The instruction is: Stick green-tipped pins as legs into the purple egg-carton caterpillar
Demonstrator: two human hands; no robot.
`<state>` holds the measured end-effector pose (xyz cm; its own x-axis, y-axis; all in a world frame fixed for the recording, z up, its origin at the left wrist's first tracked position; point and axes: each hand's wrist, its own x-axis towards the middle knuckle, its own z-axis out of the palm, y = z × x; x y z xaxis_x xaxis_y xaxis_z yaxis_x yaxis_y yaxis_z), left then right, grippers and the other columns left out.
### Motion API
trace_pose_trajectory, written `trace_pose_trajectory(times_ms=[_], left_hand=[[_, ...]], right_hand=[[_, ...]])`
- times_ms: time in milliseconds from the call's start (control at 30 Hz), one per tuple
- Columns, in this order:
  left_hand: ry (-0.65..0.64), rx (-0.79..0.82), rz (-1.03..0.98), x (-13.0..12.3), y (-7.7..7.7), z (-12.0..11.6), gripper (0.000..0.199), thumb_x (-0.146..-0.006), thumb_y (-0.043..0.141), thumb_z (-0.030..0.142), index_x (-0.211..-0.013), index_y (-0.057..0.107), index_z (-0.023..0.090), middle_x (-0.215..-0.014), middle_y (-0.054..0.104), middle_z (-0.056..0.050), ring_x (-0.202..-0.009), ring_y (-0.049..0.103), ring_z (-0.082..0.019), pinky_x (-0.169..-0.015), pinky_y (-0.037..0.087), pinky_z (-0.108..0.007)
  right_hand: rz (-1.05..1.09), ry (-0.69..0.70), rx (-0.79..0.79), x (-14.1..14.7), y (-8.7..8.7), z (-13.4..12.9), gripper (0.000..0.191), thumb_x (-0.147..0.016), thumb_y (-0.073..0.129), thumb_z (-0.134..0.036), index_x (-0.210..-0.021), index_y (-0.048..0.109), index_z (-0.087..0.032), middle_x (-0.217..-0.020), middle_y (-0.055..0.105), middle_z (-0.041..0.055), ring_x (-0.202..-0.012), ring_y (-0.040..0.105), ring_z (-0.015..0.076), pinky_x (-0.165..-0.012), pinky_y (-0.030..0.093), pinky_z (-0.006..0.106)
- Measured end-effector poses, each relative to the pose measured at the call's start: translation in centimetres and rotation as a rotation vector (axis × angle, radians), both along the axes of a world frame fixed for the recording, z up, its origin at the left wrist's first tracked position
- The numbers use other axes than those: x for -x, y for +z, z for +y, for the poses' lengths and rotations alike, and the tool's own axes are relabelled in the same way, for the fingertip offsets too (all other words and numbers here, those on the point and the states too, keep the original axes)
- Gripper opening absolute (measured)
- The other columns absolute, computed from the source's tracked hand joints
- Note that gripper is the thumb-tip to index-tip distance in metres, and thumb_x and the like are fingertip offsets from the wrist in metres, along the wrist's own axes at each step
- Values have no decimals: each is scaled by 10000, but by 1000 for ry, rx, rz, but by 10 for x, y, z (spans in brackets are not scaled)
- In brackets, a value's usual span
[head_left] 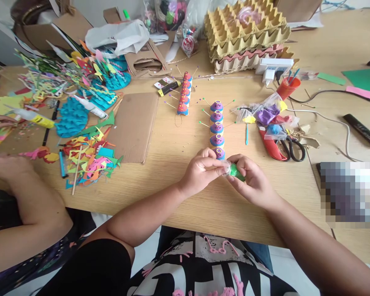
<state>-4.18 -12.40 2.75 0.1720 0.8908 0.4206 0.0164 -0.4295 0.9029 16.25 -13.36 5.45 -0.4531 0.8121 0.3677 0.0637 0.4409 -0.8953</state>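
My left hand [202, 170] pinches the clear plastic end of a small bag with a green lump [236, 172] in it. The fingers of my right hand [249, 176] are closed round the green part. Both hands are just above the table [185, 205], at the near end of a row of purple and blue bumps [216, 128] with yellow rings and green-tipped pins. Further back and to the left stands a similar red and blue row [184, 96] with purple-tipped pins.
Colourful paper scraps [94, 162], cardboard [132, 127] and another person's arm [27, 197] are at the left. Egg trays [246, 33] stand behind. Scissors [292, 149], clay bags [269, 115], a red cup [288, 87] and a white cable [333, 115] lie rightward.
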Motion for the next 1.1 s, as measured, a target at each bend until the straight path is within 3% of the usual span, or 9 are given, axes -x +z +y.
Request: trace_pose_trajectory(times_ms=[233,400,567,700,833,967,1100], left_hand=[[105,-159,81,3,9,-3,65,-956,803,312,-963,860,280,-801,593,7,-820,592,-127,-776,532,-285],[96,15,-55,2,13,-3,141,-971,784,372,-953,837,243,-846,596,-2,-809,599,-113,-749,526,-255],[214,182,-219,3,12,2,283,-973,758,507,-939,779,227,-901,659,-12,-854,620,-119,-806,530,-257],[137,170,-136,1,10,-4,361,-1008,678,574,-1098,742,231,-1039,706,-48,-948,659,-145,-875,555,-291],[89,95,-84,-3,4,-9,571,-900,845,498,-1364,615,256,-1100,713,-48,-1001,683,-157,-837,555,-276],[27,167,-154,-7,-2,-6,579,-935,826,396,-1417,534,257,-1004,738,-17,-947,728,-146,-857,590,-283],[7,229,-142,-7,-1,-5,557,-944,816,350,-1417,539,250,-946,766,-12,-915,758,-152,-875,621,-301]], right_hand=[[-20,-46,-92,1,2,-1,373,-936,729,-114,-860,389,-248,-1037,651,46,-919,616,181,-770,475,322],[-41,-174,-157,0,0,0,409,-916,749,-112,-840,370,-247,-1012,649,43,-901,617,177,-766,462,325],[-59,-307,-209,-3,0,4,423,-925,742,-130,-817,350,-245,-979,641,36,-872,602,167,-752,447,326],[-127,-277,-257,-1,0,4,419,-922,755,-142,-819,363,-249,-1007,668,50,-884,627,178,-750,471,335],[-181,-276,-306,2,-3,3,428,-922,769,-176,-807,364,-253,-1047,694,75,-902,654,196,-734,498,347],[-224,-277,-327,1,-4,4,419,-922,776,-215,-797,377,-253,-1069,702,86,-920,663,209,-724,503,362],[-177,-260,-253,-1,0,4,441,-923,786,-225,-820,358,-257,-1049,705,76,-938,665,206,-773,519,376]])
